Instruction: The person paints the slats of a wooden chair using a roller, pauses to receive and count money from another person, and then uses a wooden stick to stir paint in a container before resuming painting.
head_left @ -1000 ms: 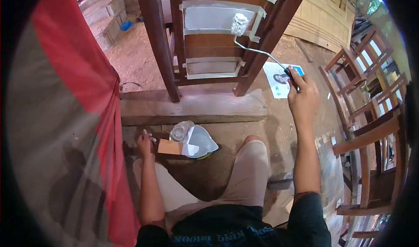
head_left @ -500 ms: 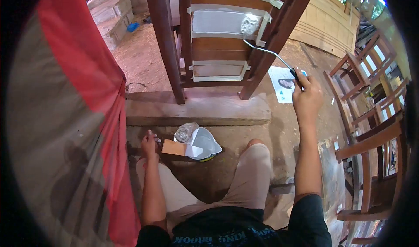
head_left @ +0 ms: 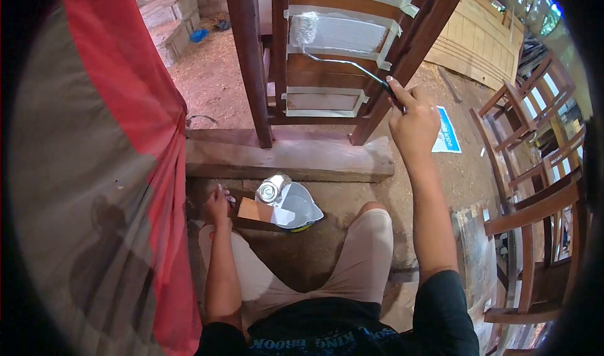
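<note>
My right hand (head_left: 415,117) is closed round the dark handle of a small paint roller (head_left: 343,61) with a bent wire frame. Its white, paint-loaded sleeve lies against the left end of a white panel (head_left: 349,34) in a brown wooden chair back. Masking tape (head_left: 385,57) borders the panel. My left hand (head_left: 219,204) rests by my knee, holding nothing, its fingers loosely bent and apart with whitish marks on them. Just right of it stand a paint tray (head_left: 305,208) with pale grey liquid, a clear plastic cup (head_left: 272,191) and a flat brown piece (head_left: 255,211).
The chair stands on a thick wooden beam (head_left: 289,158). A red and grey curtain (head_left: 151,230) hangs at my left. Several wooden chairs (head_left: 535,211) stand at the right, and a printed sheet (head_left: 447,131) lies on the floor. A pale wooden door (head_left: 481,41) leans behind.
The roller has moved left across the white panel, from its right end to its left end, carried by my right hand. My left hand stays in about the same place.
</note>
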`<state>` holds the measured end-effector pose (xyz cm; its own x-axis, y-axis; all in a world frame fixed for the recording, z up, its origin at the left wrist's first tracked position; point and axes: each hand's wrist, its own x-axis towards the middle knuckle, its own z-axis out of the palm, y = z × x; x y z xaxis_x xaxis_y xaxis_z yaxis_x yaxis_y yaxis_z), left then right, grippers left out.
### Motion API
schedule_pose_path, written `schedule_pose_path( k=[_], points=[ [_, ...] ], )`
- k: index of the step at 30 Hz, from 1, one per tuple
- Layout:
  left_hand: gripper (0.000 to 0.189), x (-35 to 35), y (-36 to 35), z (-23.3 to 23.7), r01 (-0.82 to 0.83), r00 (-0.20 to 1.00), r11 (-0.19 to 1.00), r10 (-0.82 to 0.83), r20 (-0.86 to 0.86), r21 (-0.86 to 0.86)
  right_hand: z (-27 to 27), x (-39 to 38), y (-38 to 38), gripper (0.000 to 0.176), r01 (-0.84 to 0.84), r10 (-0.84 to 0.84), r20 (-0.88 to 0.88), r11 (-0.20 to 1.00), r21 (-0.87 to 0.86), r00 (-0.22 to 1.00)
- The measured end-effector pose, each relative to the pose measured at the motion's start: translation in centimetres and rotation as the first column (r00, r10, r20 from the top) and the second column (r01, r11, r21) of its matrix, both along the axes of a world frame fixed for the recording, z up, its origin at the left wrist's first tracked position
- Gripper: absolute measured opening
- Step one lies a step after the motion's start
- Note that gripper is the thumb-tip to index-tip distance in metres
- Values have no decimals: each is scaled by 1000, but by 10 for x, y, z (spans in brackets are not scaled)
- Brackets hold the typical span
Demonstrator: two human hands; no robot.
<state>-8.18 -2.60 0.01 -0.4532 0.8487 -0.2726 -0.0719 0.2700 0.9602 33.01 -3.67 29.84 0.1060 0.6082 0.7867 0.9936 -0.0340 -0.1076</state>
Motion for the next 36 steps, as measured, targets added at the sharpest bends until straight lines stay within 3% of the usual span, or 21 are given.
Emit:
schedule_pose_path(
  k=[6,9,11,14,18,21,22,25,28,31,35,36],
  points=[
    [41,-7,8,-24,12,998,999,-10,-69,35,2,0,0,36,-30,29,19,999,19,999],
    [42,-6,6,-17,28,998,999,-27,-52,26,-5,22,-11,33,37,-36,-52,999,5,998],
    [43,-2,4,-16,5,1000,1000,-5,23,1,-7,39,-20,29,114,-115,-29,993,-30,993],
    [43,-5,7,-22,35,999,998,-35,-3,51,-13,60,-32,29,167,-167,-24,986,-28,986],
    [44,-1,6,-20,16,998,1000,-14,-54,26,-34,68,-56,32,43,-46,44,997,71,998],
    [43,-3,7,-26,22,1000,998,-23,15,54,-64,66,-74,30,19,-16,50,998,-58,999],
    [42,0,4,-18,21,1000,999,-22,10,40,-74,64,-80,30,15,-11,21,982,-187,1000],
    [40,3,4,-13,30,998,999,-32,46,40,-118,63,-90,29,-209,111,-312,931,-300,944],
    [38,3,4,-12,21,996,999,-23,87,29,-133,62,-97,29,-353,-91,-644,774,-526,760],
    [39,2,3,-12,11,999,998,-15,51,68,-157,68,-96,31,-355,23,-631,842,-406,776],
    [37,-1,1,-15,11,1000,998,-13,18,66,-167,85,-81,32,-275,82,-476,895,-352,876],
    [37,-3,4,-21,-7,996,996,0,90,85,-166,89,-78,32,-296,97,-485,887,-353,869]
  ],
)
